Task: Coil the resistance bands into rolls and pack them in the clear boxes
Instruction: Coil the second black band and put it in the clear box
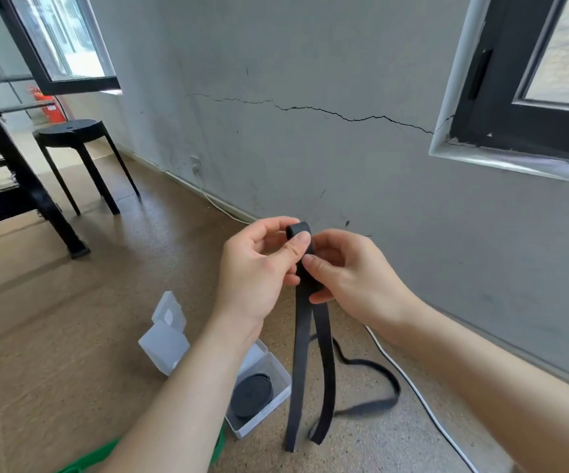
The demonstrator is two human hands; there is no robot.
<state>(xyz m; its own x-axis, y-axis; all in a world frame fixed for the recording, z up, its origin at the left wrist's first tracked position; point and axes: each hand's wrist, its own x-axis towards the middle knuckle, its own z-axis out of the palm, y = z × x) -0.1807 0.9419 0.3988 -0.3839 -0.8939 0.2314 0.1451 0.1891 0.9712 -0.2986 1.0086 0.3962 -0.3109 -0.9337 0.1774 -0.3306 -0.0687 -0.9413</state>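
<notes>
A long black resistance band (311, 363) hangs doubled from both of my hands, its two strands reaching down to the floor. My left hand (259, 274) pinches the folded top end between thumb and fingers. Just below it, my right hand (348, 274) grips the same band. On the floor beneath my left forearm stands an open clear box (278, 404) with a coiled black band (252, 396) inside. A second clear box (165, 343) lies open to its left, its contents unclear. A green band (85, 460) lies at the bottom edge.
A white cable (413, 387) runs along the floor by the grey wall on the right. A black stool (78, 138) and a black frame leg (54, 220) stand at the left. The floor is brown cork-like board.
</notes>
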